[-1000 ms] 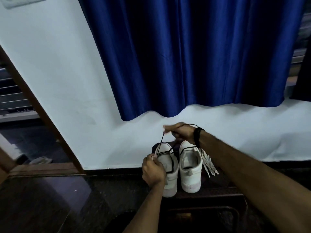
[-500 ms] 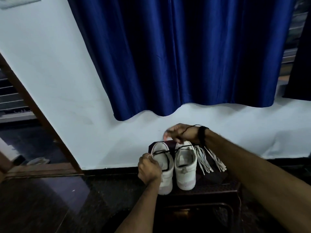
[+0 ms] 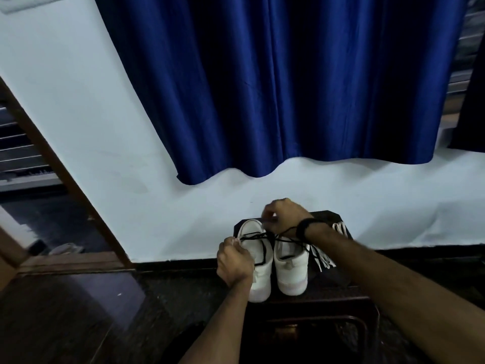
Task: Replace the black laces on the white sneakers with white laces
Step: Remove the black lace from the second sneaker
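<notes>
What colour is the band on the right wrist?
Black. The wrist band shows best in the head view, just behind the right hand.

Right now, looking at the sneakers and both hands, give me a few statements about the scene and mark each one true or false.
1. The left hand pinches a black lace at the left sneaker. True.
2. The right sneaker lies on its side. False: it stands upright beside the left one.
3. The white laces lie right of the right sneaker. True.
4. The right hand rests empty on the floor. False: it is raised above the sneakers, holding black lace.
5. The curtain is red. False: it is blue.
</notes>
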{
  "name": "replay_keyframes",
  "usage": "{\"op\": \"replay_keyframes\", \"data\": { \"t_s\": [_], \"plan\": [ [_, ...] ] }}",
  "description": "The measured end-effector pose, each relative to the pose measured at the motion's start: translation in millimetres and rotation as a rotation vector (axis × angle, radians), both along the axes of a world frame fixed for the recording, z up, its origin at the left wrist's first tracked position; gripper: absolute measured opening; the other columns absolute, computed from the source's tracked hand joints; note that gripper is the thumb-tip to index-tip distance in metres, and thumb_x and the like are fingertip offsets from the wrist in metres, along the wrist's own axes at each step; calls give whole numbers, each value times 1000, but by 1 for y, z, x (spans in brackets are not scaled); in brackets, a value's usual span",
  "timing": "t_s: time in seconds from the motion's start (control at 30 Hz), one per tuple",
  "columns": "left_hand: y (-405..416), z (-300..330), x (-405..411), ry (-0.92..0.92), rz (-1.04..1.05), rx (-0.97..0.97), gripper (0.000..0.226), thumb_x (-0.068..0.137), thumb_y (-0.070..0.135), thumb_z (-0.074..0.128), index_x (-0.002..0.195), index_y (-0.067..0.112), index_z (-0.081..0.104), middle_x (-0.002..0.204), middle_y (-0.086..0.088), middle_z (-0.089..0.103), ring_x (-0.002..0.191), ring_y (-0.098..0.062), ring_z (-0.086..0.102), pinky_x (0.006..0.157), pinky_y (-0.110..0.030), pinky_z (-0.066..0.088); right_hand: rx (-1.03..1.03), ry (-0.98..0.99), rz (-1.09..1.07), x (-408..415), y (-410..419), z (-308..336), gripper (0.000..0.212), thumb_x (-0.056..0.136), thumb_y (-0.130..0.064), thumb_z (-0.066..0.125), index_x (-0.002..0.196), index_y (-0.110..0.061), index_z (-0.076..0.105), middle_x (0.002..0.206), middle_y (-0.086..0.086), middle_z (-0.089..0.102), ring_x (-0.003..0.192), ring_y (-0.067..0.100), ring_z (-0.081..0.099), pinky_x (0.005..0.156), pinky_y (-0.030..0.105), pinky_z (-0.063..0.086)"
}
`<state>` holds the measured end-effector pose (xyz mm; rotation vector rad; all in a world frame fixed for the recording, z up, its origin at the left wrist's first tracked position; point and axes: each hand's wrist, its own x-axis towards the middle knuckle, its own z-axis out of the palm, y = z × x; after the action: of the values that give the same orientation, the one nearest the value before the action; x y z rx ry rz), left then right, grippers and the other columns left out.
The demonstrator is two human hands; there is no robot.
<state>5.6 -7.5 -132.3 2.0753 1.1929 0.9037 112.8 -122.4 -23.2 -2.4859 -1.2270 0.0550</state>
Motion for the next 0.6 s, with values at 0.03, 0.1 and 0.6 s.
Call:
{"op": "replay_keyframes", "data": {
  "t_s": [0.03,0.1,0.6],
  "plan": [
    [0,-1,0,8,2,2,17,95,24,50,99,23,66,105,-4,64,99,-32,61,71,-37,46,-81,-15,67,-7,11,-3,36,81,-45,66,110,-24,66,111,-1,66,108,20,57,87,30,45],
    [1,-3,-1,20,-6,9,19,95,26,48,99,23,66,105,-5,64,100,-33,61,72,-38,47,-298,-127,94,-20,32,-17,39,82,-45,66,112,-20,65,114,4,65,113,23,54,94,33,40],
    [1,2,-4,56,-54,116,21,86,15,58,105,18,66,104,-6,63,102,-33,58,72,-40,48,805,293,-677,36,-5,48,19,88,-34,57,88,-22,71,94,4,71,99,27,62,89,36,48]
  ]
}}
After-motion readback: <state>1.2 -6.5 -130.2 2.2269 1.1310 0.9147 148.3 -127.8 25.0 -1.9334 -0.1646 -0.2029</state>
